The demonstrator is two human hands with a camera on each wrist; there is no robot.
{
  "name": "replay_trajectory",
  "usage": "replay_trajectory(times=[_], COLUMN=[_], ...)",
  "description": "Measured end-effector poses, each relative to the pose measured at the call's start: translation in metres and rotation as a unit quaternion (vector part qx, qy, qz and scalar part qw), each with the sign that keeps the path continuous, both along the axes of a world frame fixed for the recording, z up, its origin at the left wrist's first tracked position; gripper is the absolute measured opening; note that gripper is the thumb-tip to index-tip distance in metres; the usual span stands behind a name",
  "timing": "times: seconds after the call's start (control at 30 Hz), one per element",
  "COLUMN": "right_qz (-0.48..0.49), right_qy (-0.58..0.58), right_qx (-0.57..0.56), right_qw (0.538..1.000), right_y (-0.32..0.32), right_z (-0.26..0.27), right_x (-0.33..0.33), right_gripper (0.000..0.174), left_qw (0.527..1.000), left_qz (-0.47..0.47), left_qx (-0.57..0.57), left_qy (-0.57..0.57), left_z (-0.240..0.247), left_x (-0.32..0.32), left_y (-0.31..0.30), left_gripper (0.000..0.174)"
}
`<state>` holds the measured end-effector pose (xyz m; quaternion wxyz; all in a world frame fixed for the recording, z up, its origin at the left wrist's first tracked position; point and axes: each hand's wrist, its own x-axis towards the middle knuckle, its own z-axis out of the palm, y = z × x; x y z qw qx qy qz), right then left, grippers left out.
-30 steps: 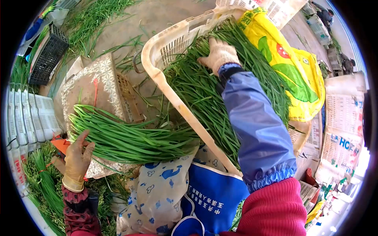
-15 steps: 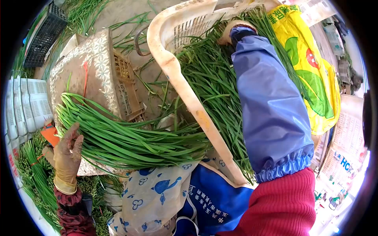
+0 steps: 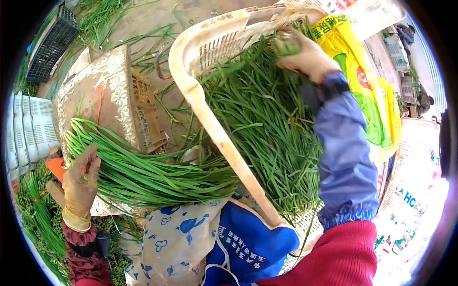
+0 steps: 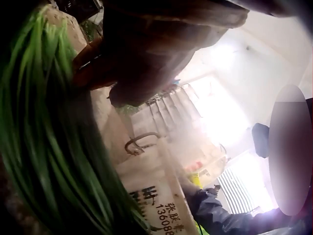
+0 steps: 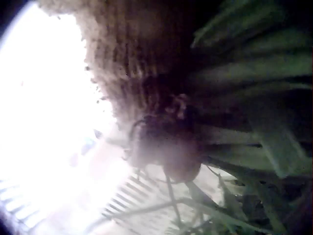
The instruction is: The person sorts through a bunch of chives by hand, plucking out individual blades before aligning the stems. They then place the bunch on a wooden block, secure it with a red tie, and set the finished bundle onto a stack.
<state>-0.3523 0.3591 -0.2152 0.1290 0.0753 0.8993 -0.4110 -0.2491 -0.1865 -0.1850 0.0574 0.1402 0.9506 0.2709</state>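
A bunch of garlic chives point(image 3: 157, 174) lies across a stand with a patterned cover point(image 3: 107, 93), its pale ends to the left. My left hand point(image 3: 81, 183), in a stained yellowish glove, is at those ends, fingers loosely extended. The left wrist view shows its fingertips right by the leaves point(image 4: 41, 142). At the far end of a whitish plastic crate point(image 3: 214, 126), my right hand point(image 3: 312, 57) in a pale knit glove grips a handful of chives point(image 3: 286, 44). More chives point(image 3: 257, 105) fill the crate. Leaves point(image 5: 254, 83) spread from the knit glove point(image 5: 132, 54) in the right wrist view.
A yellow sack point(image 3: 362, 88) hangs over the crate's right side. An apron, blue point(image 3: 257, 238) and patterned, covers the lap. Tied bundles point(image 3: 40, 207) lie at lower left. A black crate point(image 3: 52, 43) and stacked white crates point(image 3: 36, 126) stand on the left.
My right hand first reached farther into the crate's far end, then came up and slightly right with a handful of chives. The left hand has stayed by its bunch.
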Motion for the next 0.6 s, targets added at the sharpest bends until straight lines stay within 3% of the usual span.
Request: replay_trajectory(times=[0.07,0.17,0.23,0.33,0.37,0.4,0.5,0.53,0.57,0.6], right_qz=[-0.028,0.040,0.025,0.001,0.004,0.009,0.021,0.024,0.044,0.003], right_qy=[-0.019,0.140,0.122,0.123,0.135,0.146,0.172,0.177,0.213,0.136], right_qx=[-0.045,-0.108,-0.139,-0.138,-0.136,-0.140,-0.162,-0.169,-0.179,-0.132], right_qw=[0.998,0.983,0.982,0.983,0.981,0.979,0.971,0.969,0.959,0.982], right_y=[0.007,0.035,0.034,0.027,0.029,0.028,0.024,0.023,0.021,0.019], right_z=[0.046,0.049,0.056,0.058,0.056,0.056,0.057,0.058,0.060,0.069], right_x=[0.035,0.075,0.092,0.100,0.097,0.097,0.106,0.111,0.117,0.130], right_gripper=[0.090,0.107,0.107,0.108,0.108,0.108,0.107,0.107,0.106,0.106], left_qw=[0.999,0.987,0.958,0.885,0.887,0.862,0.904,0.919,0.923,0.921], left_qz=[-0.028,-0.072,-0.139,-0.286,-0.341,-0.349,-0.302,-0.273,-0.309,-0.327], left_qx=[0.019,0.137,0.209,0.157,0.143,0.130,0.018,0.025,0.047,0.092], left_qy=[0.017,-0.035,-0.134,-0.334,-0.276,-0.345,-0.302,-0.282,-0.224,-0.192], left_z=[0.012,0.046,0.073,0.091,0.077,0.073,0.019,0.014,0.016,0.008], left_x=[-0.010,-0.019,-0.023,-0.034,-0.032,-0.037,-0.046,-0.043,-0.036,-0.028], left_y=[0.025,0.090,0.144,0.220,0.245,0.277,0.352,0.368,0.375,0.388], left_gripper=[0.031,0.031,0.034,0.048,0.062,0.073,0.102,0.105,0.091,0.092])
